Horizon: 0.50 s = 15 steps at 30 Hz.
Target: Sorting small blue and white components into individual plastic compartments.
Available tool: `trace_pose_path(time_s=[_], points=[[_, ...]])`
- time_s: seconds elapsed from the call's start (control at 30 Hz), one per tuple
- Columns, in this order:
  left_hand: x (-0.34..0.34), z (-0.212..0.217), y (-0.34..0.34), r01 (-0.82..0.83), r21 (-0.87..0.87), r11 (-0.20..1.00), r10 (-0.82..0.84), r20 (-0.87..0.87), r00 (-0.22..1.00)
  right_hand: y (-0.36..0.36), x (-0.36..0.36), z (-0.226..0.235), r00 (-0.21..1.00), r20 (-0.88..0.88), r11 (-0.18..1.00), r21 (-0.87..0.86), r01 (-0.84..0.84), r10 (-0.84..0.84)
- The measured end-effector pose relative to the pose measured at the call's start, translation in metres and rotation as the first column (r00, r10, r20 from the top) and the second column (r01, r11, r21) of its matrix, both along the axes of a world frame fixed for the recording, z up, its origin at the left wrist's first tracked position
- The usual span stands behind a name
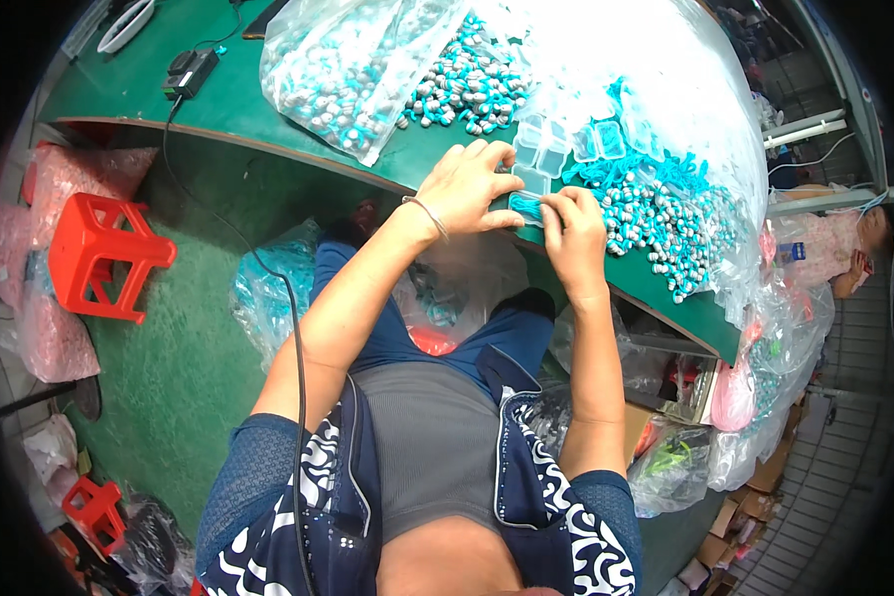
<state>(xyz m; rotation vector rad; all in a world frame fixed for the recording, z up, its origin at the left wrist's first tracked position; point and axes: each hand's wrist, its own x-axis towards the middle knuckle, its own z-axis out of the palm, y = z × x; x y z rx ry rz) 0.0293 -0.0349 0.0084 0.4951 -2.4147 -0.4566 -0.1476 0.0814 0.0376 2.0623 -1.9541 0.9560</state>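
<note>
Between my hands, at the near edge of the table, is a small clear plastic box (pixel 532 182) with its lid up. A bundle of teal cord (pixel 525 207) lies in its near part. My left hand (pixel 464 189) grips the box from the left, thumb at the near side and fingers along the lid side. My right hand (pixel 577 232) is closed at the box's right end, thumb and fingertips pinched by the cord; whether they grip the cord too is hidden. Just beyond sit more clear boxes (pixel 543 139), and one box (pixel 600 141) has teal cord inside.
On the green table (pixel 238 94), a pile of teal cords with silver-grey beads (pixel 656 228) lies to the right. A plastic bag (pixel 343 70) of similar pieces and a loose heap (pixel 472 84) lie at the back. A black cable (pixel 223 230) hangs across my left arm; a red stool (pixel 104 253) stands left.
</note>
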Motion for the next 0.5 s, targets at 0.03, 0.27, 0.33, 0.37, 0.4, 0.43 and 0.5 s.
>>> trace_pose_path(time_s=[0.03, 0.27, 0.33, 0.37, 0.4, 0.43, 0.5], points=[[0.000, 0.000, 0.000, 0.001, -0.001, 1.000, -0.001, -0.005, 1.000, 0.002, -0.004, 0.000, 0.998, 0.064, 1.000, 0.003, 0.005, -0.005], [-0.001, -0.002, 0.000, 0.005, -0.004, 1.000, -0.005, -0.025, 1.000, 0.004, -0.011, 0.008, 0.991, -0.133, 0.998, 0.062, -0.027, 0.035], [-0.001, -0.002, 0.000, 0.002, -0.010, 1.000, -0.002, -0.022, 1.000, -0.002, -0.008, 0.009, 0.986, -0.162, 0.995, 0.098, -0.012, 0.028], [0.000, -0.002, 0.000, 0.003, -0.012, 1.000, -0.003, -0.016, 1.000, -0.005, -0.007, 0.009, 0.984, -0.177, 0.993, 0.116, -0.004, 0.025], [0.000, -0.002, 0.000, 0.005, -0.015, 1.000, -0.005, -0.010, 1.000, -0.007, -0.008, 0.010, 0.984, -0.177, 0.991, 0.132, -0.006, 0.029], [0.000, -0.001, 0.000, 0.006, -0.017, 1.000, -0.006, -0.005, 1.000, -0.009, -0.008, 0.011, 0.984, -0.176, 0.989, 0.147, -0.008, 0.034], [0.000, -0.002, -0.001, 0.008, -0.025, 1.000, -0.008, -0.017, 1.000, -0.011, -0.007, 0.012, 0.982, -0.187, 0.989, 0.150, -0.009, 0.038]])
